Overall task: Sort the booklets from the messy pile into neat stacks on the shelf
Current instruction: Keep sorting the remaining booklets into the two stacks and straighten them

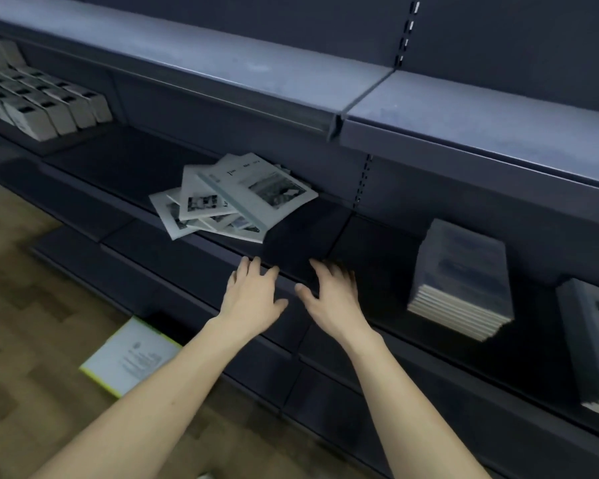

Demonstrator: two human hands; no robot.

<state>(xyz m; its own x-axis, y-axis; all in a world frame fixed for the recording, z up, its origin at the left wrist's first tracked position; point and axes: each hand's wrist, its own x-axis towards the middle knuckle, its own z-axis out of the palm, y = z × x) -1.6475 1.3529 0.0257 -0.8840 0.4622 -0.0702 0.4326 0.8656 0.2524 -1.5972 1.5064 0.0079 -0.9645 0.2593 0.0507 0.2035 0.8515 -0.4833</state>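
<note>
- Messy pile of pale grey, photo-covered paper booklets lies on the dark metal shelf, beyond and left of both hands; its top booklet's long axis runs diagonally.
- Left hand is nearer; right hand is just beside it.
- Both hands' fingers are spread, relaxed and grasp nothing.

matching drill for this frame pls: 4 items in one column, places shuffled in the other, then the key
Things:
1. messy pile
2. neat stack
3. yellow-edged booklet
4. left hand

Places:
A. on the wooden floor below the shelves
B. on the middle shelf, right of both hands
C. at the shelf's front edge, beside the right hand, holding nothing
D. on the middle shelf, beyond the hands and to the left

Pairs: 1-D, 2-B, 3-A, 4-C
</note>
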